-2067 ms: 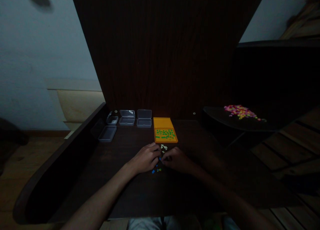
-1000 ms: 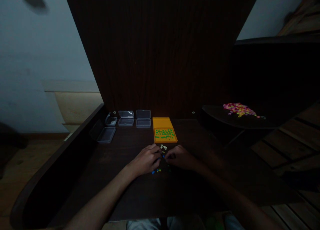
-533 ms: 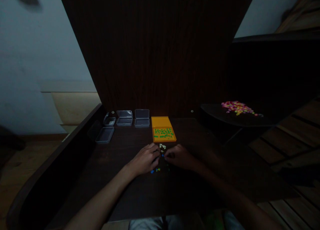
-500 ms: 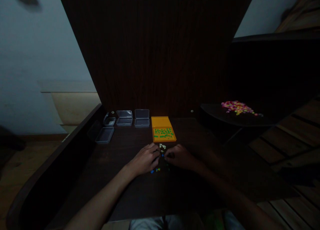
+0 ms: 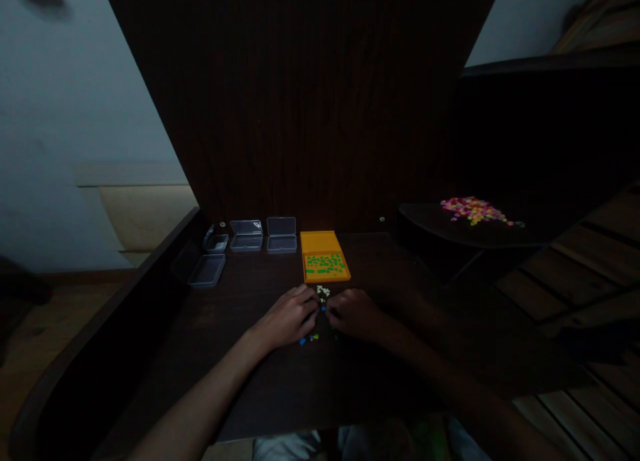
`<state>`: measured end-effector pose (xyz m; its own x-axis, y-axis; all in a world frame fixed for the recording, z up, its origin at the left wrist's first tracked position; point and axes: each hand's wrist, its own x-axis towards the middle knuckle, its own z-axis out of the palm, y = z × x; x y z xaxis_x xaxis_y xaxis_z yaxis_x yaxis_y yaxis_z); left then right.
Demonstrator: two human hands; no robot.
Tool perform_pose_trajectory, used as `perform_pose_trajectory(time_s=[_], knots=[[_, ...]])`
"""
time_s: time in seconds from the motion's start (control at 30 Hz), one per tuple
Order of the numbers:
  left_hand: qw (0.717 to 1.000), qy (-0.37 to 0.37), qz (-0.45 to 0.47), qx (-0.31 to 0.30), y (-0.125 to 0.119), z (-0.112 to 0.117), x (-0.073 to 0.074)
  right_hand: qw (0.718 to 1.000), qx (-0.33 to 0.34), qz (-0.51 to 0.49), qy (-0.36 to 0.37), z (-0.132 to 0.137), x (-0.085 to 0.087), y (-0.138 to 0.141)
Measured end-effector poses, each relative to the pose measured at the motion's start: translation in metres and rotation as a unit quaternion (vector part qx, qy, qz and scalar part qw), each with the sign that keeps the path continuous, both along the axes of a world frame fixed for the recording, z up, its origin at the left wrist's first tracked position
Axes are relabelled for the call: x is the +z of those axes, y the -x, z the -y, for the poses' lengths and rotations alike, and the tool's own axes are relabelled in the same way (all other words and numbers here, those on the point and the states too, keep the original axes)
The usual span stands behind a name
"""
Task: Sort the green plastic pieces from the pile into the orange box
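Note:
My left hand (image 5: 296,314) rests on the dark table with its fingers curled and closed. Opposite it, my right hand (image 5: 354,313) is also closed, fingers bent toward the left one. Anything in their fingertips is too small and dark to make out. A tiny blue piece (image 5: 323,308) lies in the narrow gap between the hands. Just beyond it is a small cluster of whitish pieces (image 5: 323,291). Nearer my body, below the left hand, are a few blue and yellow-green bits (image 5: 310,339). An orange box (image 5: 326,279) with its lid raised holds many small green pieces (image 5: 324,264).
Clear plastic cases with open lids (image 5: 281,244) stand along the back, left of the orange box. Another shallow clear tray (image 5: 207,271) lies nearer the left side wall. A heap of pink, red and yellow pieces (image 5: 473,209) covers part of the raised shelf at right.
My right hand has moved slightly left, closer to the blue piece and the left hand. The left hand stays nearly in place. The whole view has shifted a little.

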<state>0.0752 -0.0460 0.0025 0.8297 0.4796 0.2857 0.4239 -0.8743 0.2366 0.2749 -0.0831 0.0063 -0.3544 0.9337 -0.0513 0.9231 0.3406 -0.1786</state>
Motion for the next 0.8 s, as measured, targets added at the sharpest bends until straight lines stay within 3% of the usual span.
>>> perform_pose_trajectory(time_s=[0.23, 0.5, 0.8], knots=[[1.0, -0.003, -0.003, -0.008, 0.0, 0.0, -0.001, 0.998, 0.029, -0.047, -0.028, -0.008, 0.014, -0.003], [0.998, -0.038, 0.024, 0.041, 0.0, -0.002, -0.001, 0.992, -0.001, -0.076, -0.099, -0.058, 0.044, -0.02], [0.997, -0.011, 0.044, 0.068, 0.006, -0.008, 0.001, 0.997, 0.023, -0.062, -0.049, -0.095, 0.034, -0.018]])
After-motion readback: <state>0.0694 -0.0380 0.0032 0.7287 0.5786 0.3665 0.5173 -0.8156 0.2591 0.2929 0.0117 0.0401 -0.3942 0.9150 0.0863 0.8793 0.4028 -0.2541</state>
